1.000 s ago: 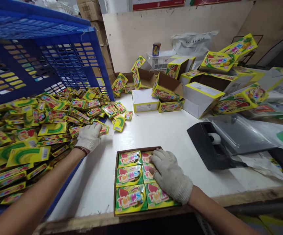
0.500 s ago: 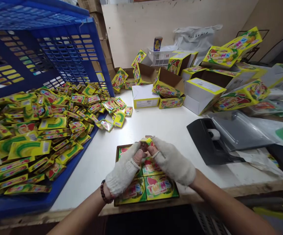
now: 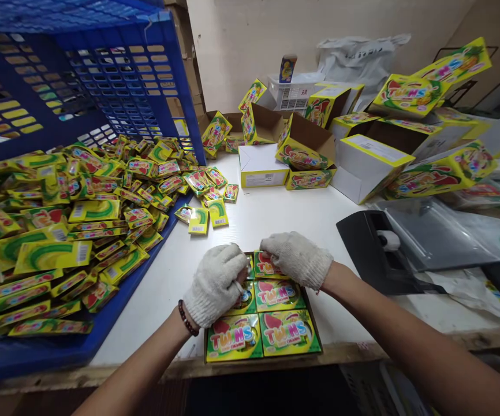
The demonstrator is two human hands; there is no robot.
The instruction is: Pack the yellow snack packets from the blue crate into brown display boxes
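Observation:
At the table's front edge, an open display box [image 3: 314, 315] holds small yellow-green TWINS candy packs [image 3: 287, 332] in two columns. My left hand [image 3: 219, 283], in a white knitted glove, curls over the box's far left part; whatever its fingertips grip there is hidden. My right hand [image 3: 297, 258], gloved the same way, has its bent fingers on the candy pack at the far right corner [image 3: 267, 266] of the box. Both hands' fingertips point inward, a small gap apart.
A blue crate [image 3: 189, 110] heaped with loose packs stands on the left. Several packs [image 3: 219, 212] lie on the white table [image 3: 163, 277] beside it. Empty TWINS cartons [image 3: 306, 156] line the back. To the right are a black tape dispenser [image 3: 358, 242] and clear plastic sheets [image 3: 436, 231].
My hands were together over the box around a pack; now they are apart, the right at the far right corner, the left at the far left. More pack fronts show. The view has shifted slightly.

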